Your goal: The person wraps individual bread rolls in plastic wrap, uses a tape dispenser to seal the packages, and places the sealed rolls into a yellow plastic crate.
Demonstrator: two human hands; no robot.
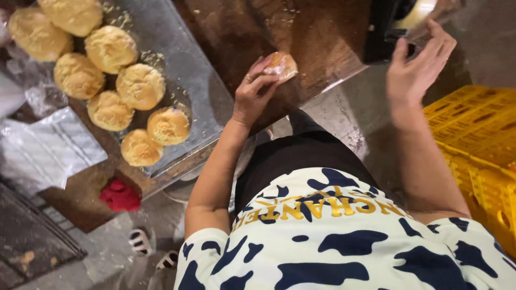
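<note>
My left hand [251, 96] grips a small round bun [281, 65] with a glossy pale top, holding it by the fingertips over the brown wooden table [317, 37]. To the right, my right hand [418, 67] is raised with its fingers spread and nothing in it, near a dark object at the table's edge. Several golden crumb-topped buns [141, 86] lie in two rows on a metal tray [188, 64] left of my left hand.
A yellow plastic crate [478, 139] stands at the right. Clear plastic bags [45, 150] lie at the left by the tray, and a red crumpled thing [119, 194] sits at the table's corner. Striped sandals [141, 241] show on the grey floor below.
</note>
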